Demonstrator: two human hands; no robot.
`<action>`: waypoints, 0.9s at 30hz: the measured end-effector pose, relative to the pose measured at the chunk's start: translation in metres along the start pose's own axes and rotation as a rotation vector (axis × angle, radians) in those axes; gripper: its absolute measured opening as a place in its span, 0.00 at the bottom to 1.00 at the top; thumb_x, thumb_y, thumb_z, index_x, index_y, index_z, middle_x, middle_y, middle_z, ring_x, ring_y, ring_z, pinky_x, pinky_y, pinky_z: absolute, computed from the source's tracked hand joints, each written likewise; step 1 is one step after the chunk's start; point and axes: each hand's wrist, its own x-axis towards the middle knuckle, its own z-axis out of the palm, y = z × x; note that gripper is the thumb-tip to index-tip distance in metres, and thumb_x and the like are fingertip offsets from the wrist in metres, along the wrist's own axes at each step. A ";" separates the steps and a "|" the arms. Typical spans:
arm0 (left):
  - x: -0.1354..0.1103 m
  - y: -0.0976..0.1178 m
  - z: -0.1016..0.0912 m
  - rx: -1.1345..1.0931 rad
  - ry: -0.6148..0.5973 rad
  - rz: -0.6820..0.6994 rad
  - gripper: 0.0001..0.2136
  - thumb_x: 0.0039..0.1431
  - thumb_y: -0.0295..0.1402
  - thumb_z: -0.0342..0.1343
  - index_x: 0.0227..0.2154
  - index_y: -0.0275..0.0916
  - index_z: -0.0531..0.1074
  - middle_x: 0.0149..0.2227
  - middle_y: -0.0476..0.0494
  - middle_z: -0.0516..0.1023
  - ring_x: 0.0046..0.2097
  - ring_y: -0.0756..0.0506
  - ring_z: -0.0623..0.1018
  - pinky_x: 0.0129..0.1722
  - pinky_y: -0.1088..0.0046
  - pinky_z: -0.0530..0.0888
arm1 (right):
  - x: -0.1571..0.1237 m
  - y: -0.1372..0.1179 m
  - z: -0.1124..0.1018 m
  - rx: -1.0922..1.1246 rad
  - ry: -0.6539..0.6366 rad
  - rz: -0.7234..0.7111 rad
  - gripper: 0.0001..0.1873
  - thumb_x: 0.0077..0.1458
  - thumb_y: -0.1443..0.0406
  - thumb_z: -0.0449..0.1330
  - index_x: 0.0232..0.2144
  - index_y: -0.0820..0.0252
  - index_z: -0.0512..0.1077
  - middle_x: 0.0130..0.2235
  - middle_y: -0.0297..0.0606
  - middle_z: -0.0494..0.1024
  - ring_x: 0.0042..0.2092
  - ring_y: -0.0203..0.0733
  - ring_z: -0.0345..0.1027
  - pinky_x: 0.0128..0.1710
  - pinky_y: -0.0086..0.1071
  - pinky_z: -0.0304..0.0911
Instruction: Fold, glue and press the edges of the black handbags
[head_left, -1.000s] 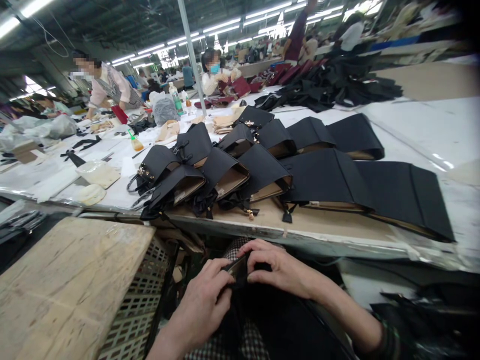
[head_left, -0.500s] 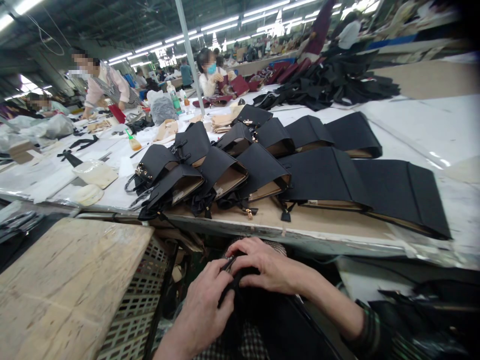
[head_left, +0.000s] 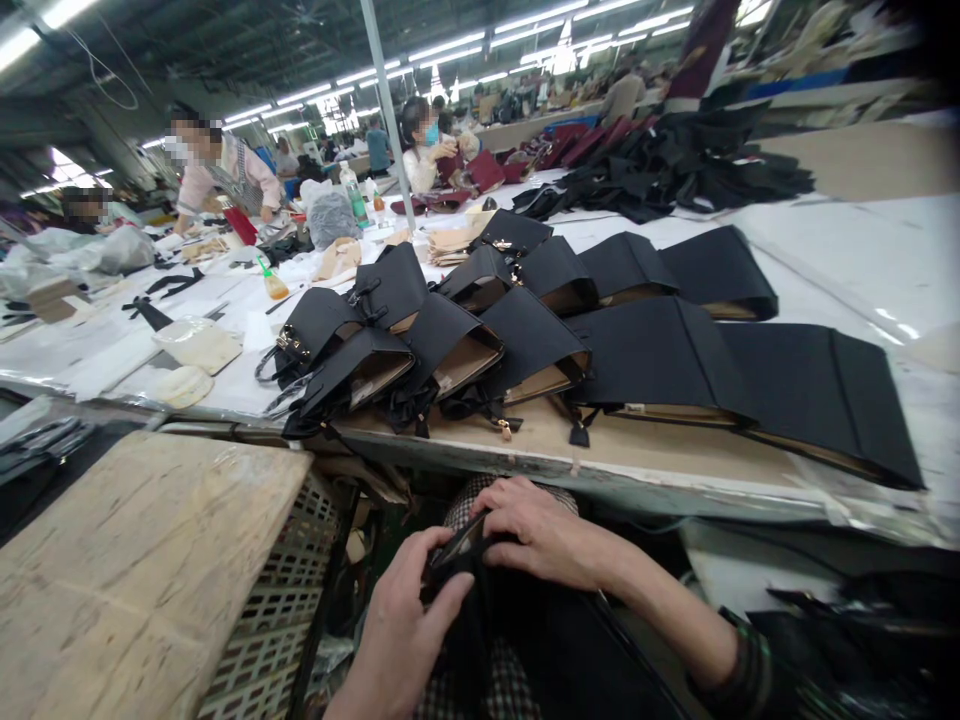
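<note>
Where the near edge of the counter (head_left: 660, 447) overhangs the person's lap, both hands meet on a black bag (head_left: 525, 630) that lies on checked cloth (head_left: 510, 690) below that edge, near and a little right of centre. The left hand (head_left: 409, 615) comes up from the near side, its fingers (head_left: 442, 548) curled round the bag's far left corner, thumb on top, gripping it. The right hand (head_left: 541, 535) lies across the same corner from the right, its fingers (head_left: 495, 500) bent down over the top edge and pressed closed on it, just beside the left fingers. A sliver of tan lining shows between the two hands. On the counter just beyond, a row of bags (head_left: 525, 350) lies overlapping from left to right, with a second row behind it. To the near left are a wooden board (head_left: 142, 560) and, beside it, a lattice crate (head_left: 277, 620). Farther off, a dark heap (head_left: 675, 170) lies to the right, and other people work at the far left.
</note>
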 end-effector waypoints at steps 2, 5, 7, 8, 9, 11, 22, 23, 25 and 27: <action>0.003 0.006 -0.001 -0.025 -0.004 -0.032 0.10 0.63 0.38 0.54 0.45 0.43 0.74 0.46 0.43 0.78 0.46 0.42 0.77 0.44 0.69 0.75 | 0.000 0.002 0.001 0.011 0.007 0.007 0.02 0.60 0.63 0.66 0.36 0.53 0.78 0.46 0.33 0.77 0.49 0.47 0.66 0.49 0.40 0.54; 0.007 0.011 -0.004 -0.028 0.003 -0.039 0.09 0.64 0.40 0.53 0.38 0.41 0.74 0.41 0.44 0.77 0.42 0.44 0.76 0.40 0.72 0.72 | -0.002 0.006 0.000 0.042 0.009 0.018 0.06 0.61 0.59 0.65 0.36 0.55 0.78 0.48 0.33 0.76 0.49 0.47 0.66 0.50 0.39 0.55; 0.009 0.010 -0.005 -0.023 0.018 -0.036 0.09 0.64 0.40 0.54 0.35 0.41 0.74 0.39 0.45 0.75 0.40 0.45 0.75 0.38 0.73 0.71 | -0.006 0.010 0.000 0.096 0.016 0.033 0.09 0.64 0.58 0.62 0.35 0.55 0.77 0.49 0.34 0.75 0.50 0.46 0.65 0.50 0.38 0.56; 0.009 0.010 -0.005 -0.023 0.024 -0.036 0.09 0.63 0.40 0.55 0.34 0.41 0.73 0.38 0.46 0.74 0.39 0.45 0.74 0.38 0.73 0.70 | -0.008 0.012 0.000 0.134 0.030 0.045 0.10 0.65 0.58 0.60 0.35 0.56 0.77 0.49 0.34 0.75 0.50 0.45 0.66 0.50 0.38 0.57; 0.010 0.009 -0.006 -0.025 0.027 -0.036 0.09 0.63 0.40 0.55 0.32 0.40 0.73 0.36 0.46 0.74 0.38 0.46 0.73 0.37 0.74 0.69 | -0.009 0.014 0.000 0.174 0.052 0.061 0.11 0.66 0.59 0.59 0.34 0.56 0.77 0.48 0.34 0.76 0.50 0.44 0.66 0.50 0.36 0.58; 0.011 0.009 -0.006 -0.036 0.027 -0.037 0.09 0.63 0.39 0.55 0.30 0.40 0.72 0.35 0.47 0.73 0.37 0.46 0.72 0.36 0.74 0.67 | -0.012 0.016 0.001 0.239 0.109 0.100 0.11 0.65 0.60 0.60 0.31 0.57 0.76 0.47 0.34 0.76 0.48 0.43 0.67 0.49 0.34 0.60; 0.018 0.003 0.001 -0.317 -0.004 -0.161 0.11 0.61 0.36 0.57 0.25 0.38 0.66 0.44 0.43 0.77 0.44 0.43 0.75 0.43 0.71 0.69 | -0.016 0.024 0.010 0.332 0.325 0.274 0.06 0.57 0.66 0.65 0.28 0.57 0.77 0.39 0.33 0.81 0.42 0.43 0.74 0.45 0.32 0.63; 0.019 0.002 0.001 -0.329 -0.014 -0.175 0.12 0.61 0.37 0.57 0.25 0.38 0.66 0.44 0.42 0.78 0.44 0.43 0.75 0.43 0.70 0.69 | -0.016 0.025 0.010 0.327 0.337 0.292 0.06 0.57 0.66 0.65 0.27 0.57 0.77 0.39 0.33 0.82 0.41 0.43 0.74 0.45 0.32 0.63; 0.021 0.000 0.001 -0.337 -0.019 -0.181 0.12 0.60 0.38 0.57 0.25 0.38 0.66 0.44 0.41 0.78 0.44 0.43 0.76 0.44 0.70 0.69 | -0.016 0.025 0.011 0.314 0.349 0.317 0.06 0.56 0.66 0.66 0.26 0.57 0.77 0.38 0.33 0.82 0.40 0.43 0.75 0.44 0.32 0.64; 0.022 -0.001 0.001 -0.340 -0.025 -0.179 0.13 0.60 0.38 0.57 0.25 0.38 0.65 0.43 0.41 0.78 0.43 0.43 0.76 0.43 0.70 0.70 | -0.015 0.026 0.013 0.290 0.361 0.340 0.06 0.55 0.65 0.66 0.26 0.57 0.77 0.36 0.33 0.82 0.39 0.43 0.75 0.43 0.32 0.64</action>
